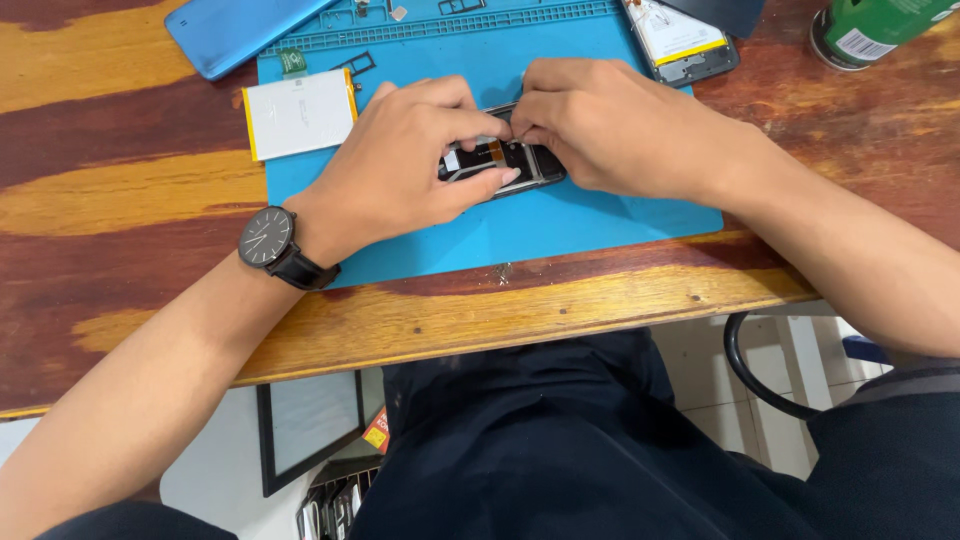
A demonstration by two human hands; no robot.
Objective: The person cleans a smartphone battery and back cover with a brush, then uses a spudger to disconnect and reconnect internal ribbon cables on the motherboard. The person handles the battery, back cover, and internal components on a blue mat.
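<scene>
A green can (880, 25) stands at the far right corner of the wooden tabletop (120, 190), cut off by the frame, so what it holds cannot be told. The blue work mat (560, 225) has a ridged tray strip along its far edge, with a few small parts lying there (too small to tell apart).

An opened phone (505, 160) lies on the mat near its middle, between both hands. The left hand (400, 165) wraps around its near left end, thumb pressed along the near edge and fingers (450, 100) curled over the top, clamped on the phone. The right hand (600, 125) covers its far right end, fingertips pinched together right at the phone's upper middle, touching the left hand's fingertips; whether they grip a small part there cannot be told.

The phone is dark, its back off, showing black inner parts, a small orange strip and a pale patch.

A flat white battery (298, 113) with a yellow edge lies at the mat's left border. A blue back cover (235, 30) rests beyond it, and a second opened phone (680, 40) lies at the mat's far right. A black wristwatch (268, 238) sits on the left wrist.
</scene>
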